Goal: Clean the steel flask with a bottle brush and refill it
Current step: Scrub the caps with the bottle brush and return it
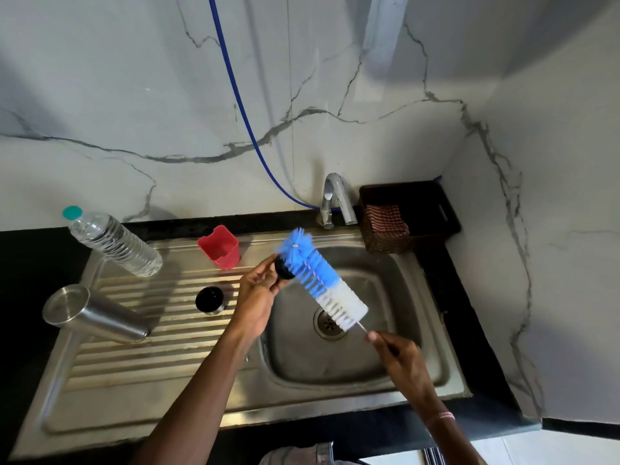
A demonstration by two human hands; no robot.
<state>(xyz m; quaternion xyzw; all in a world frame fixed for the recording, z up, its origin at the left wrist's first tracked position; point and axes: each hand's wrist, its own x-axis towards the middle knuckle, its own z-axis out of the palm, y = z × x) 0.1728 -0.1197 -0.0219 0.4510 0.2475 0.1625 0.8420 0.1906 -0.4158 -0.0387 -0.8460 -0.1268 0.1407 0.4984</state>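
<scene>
My left hand [256, 297] holds a small black stopper [283, 268] over the left edge of the sink basin. My right hand [397, 355] grips the thin handle of the blue-and-white bottle brush [318, 280], whose blue tip lies against the stopper. The steel flask [94, 313] stands upside down on the ribbed drainboard at the left. A steel cap with a black inside [209, 299] sits on the drainboard between the flask and my left hand.
A clear water bottle with a teal cap [114, 243] and a red cup [219, 247] stand at the back of the drainboard. The tap [337, 199] rises behind the sink basin [385, 330]. A dark basket with a striped cloth [407, 216] sits at the right.
</scene>
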